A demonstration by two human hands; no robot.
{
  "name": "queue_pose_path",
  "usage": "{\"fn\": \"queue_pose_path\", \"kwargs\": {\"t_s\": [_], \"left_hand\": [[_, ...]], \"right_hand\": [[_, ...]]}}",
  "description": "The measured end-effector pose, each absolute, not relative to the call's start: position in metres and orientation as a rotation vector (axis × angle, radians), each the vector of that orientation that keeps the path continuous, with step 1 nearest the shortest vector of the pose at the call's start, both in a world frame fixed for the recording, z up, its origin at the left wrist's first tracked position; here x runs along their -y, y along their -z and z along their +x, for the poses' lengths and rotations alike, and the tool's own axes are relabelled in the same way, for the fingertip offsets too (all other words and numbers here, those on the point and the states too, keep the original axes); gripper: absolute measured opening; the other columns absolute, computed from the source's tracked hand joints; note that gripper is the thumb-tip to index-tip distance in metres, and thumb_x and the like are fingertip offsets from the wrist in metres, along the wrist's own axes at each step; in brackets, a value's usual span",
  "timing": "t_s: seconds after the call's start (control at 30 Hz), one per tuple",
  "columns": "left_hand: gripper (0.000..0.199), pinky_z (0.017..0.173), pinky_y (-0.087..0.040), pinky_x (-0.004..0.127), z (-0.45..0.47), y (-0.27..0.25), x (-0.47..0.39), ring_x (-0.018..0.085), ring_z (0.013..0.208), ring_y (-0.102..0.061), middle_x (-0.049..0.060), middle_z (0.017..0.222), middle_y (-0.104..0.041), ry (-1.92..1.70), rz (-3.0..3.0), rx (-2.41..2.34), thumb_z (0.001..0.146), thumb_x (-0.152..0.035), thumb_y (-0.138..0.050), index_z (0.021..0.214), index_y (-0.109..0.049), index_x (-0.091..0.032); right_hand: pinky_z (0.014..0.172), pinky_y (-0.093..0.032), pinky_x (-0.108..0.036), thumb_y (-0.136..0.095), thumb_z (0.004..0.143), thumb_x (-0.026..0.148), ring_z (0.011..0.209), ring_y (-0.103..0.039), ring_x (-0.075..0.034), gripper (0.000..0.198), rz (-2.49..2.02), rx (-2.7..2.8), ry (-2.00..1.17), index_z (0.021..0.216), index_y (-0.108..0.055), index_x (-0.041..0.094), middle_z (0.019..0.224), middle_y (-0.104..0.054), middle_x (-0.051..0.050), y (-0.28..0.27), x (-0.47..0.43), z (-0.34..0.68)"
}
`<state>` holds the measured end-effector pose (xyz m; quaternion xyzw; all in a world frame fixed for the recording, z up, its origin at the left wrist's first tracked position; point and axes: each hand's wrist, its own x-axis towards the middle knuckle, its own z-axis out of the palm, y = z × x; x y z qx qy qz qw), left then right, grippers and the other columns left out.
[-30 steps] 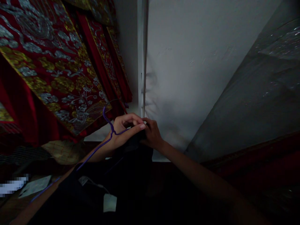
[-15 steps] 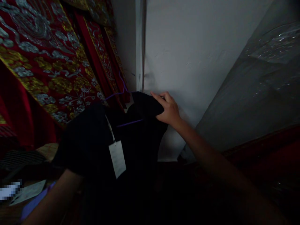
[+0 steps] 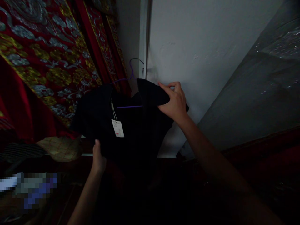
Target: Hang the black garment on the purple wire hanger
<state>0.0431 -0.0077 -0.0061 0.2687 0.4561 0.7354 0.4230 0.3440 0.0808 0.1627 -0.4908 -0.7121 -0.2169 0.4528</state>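
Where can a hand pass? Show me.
Open: in front of the pale wall, between the upright strip and the grey sheet, above the right hand. Crowded: left, where red embroidered cloth hangs beside the dark garment. Below: too dark to tell.

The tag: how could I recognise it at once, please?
Right of the red cloth is a dark garment on a purple hanger. The tag hangs by a string near the garment's top. Unlike the garment and hanger, it is white, with a red spot.
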Motion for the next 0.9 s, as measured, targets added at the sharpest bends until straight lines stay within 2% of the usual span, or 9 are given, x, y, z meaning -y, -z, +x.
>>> {"fn": "queue_pose_path", "kwargs": {"t_s": [0.1, 0.3, 0.43, 0.5, 0.6, 0.73, 0.83, 0.9], "left_hand": [[0.062, 0.116, -0.043, 0.046, 0.048, 0.006, 0.011, 0.032, 0.131, -0.059, 0.009, 0.127, -0.071, -1.829, 0.742, -1.228, 0.070, -0.048, -0.087, 0.123, -0.068, -0.022], [0.050, 0.108, -0.048, 0.049, 0.052, 0.014, 0.023, 0.030, 0.114, -0.067, 0.011, 0.119, -0.071, -1.882, 0.854, -1.387, 0.075, -0.044, -0.083, 0.115, -0.068, -0.018], [0.063, 0.109, -0.046, 0.044, 0.058, 0.014, 0.032, 0.027, 0.123, -0.058, 0.011, 0.132, -0.059, -2.320, 1.086, -1.655, 0.074, -0.034, -0.083, 0.128, -0.056, -0.020], [0.055, 0.106, -0.046, 0.043, 0.064, 0.008, 0.031, 0.026, 0.123, -0.057, 0.010, 0.129, -0.058, -2.440, 1.301, -1.705, 0.077, -0.032, -0.080, 0.125, -0.057, -0.019], [0.032, 0.104, -0.046, 0.041, 0.078, -0.004, 0.018, 0.025, 0.116, -0.061, 0.009, 0.117, -0.065, -2.113, 1.612, -1.503, 0.086, -0.033, -0.072, 0.114, -0.064, -0.020], [0.040, 0.090, -0.053, 0.035, 0.094, -0.013, -0.012, 0.022, 0.097, -0.069, 0.007, 0.104, -0.072, -1.685, 1.413, -1.173, 0.087, -0.041, -0.071, 0.120, -0.061, -0.020], [0.030, 0.080, -0.054, 0.031, 0.101, -0.014, -0.026, 0.021, 0.087, -0.069, 0.006, 0.092, -0.074, -1.606, 1.370, -1.100, 0.085, -0.043, -0.072, 0.099, -0.066, -0.017], [0.026, 0.076, -0.053, 0.028, 0.105, -0.014, -0.028, 0.019, 0.082, -0.068, 0.005, 0.087, -0.074, -1.584, 1.385, -1.064, 0.084, -0.042, -0.074, 0.089, -0.068, -0.017]], "right_hand": [[0.097, -0.049, -0.048, -0.074, 0.071, 0.026, 0.105, -0.056, -0.029, 0.073, -1.220, 1.707, 0.575, 0.143, -0.060, 0.025, 0.119, -0.051, -0.010, -0.166, -0.081, 0.350], [0.096, -0.050, -0.048, -0.074, 0.071, 0.028, 0.106, -0.058, -0.031, 0.074, -1.247, 1.678, 0.533, 0.143, -0.060, 0.024, 0.116, -0.053, -0.012, -0.147, -0.065, 0.367], [0.095, -0.050, -0.047, -0.073, 0.071, 0.027, 0.103, -0.058, -0.030, 0.075, -1.293, 1.723, 0.502, 0.144, -0.058, 0.022, 0.112, -0.054, -0.011, -0.125, -0.051, 0.366], [0.094, -0.050, -0.048, -0.072, 0.071, 0.026, 0.102, -0.057, -0.031, 0.075, -1.325, 1.730, 0.486, 0.144, -0.057, 0.022, 0.109, -0.055, -0.011, -0.114, -0.048, 0.363], [0.094, -0.049, -0.050, -0.073, 0.072, 0.026, 0.104, -0.056, -0.033, 0.073, -1.364, 1.703, 0.475, 0.143, -0.056, 0.022, 0.109, -0.057, -0.012, -0.105, -0.050, 0.360], [0.100, -0.045, -0.057, -0.075, 0.071, 0.024, 0.118, -0.052, -0.038, 0.084, -1.372, 1.758, 0.463, 0.150, -0.047, 0.022, 0.126, -0.056, -0.016, -0.100, -0.060, 0.365], [0.109, -0.038, -0.062, -0.074, 0.075, 0.027, 0.135, -0.041, -0.040, 0.088, -1.306, 1.787, 0.439, 0.155, -0.038, 0.021, 0.143, -0.048, -0.018, -0.093, -0.058, 0.366], [0.112, -0.035, -0.062, -0.070, 0.080, 0.027, 0.141, -0.037, -0.039, 0.077, -1.224, 1.762, 0.385, 0.152, -0.042, 0.022, 0.146, -0.048, -0.018, -0.080, -0.050, 0.359]]}}
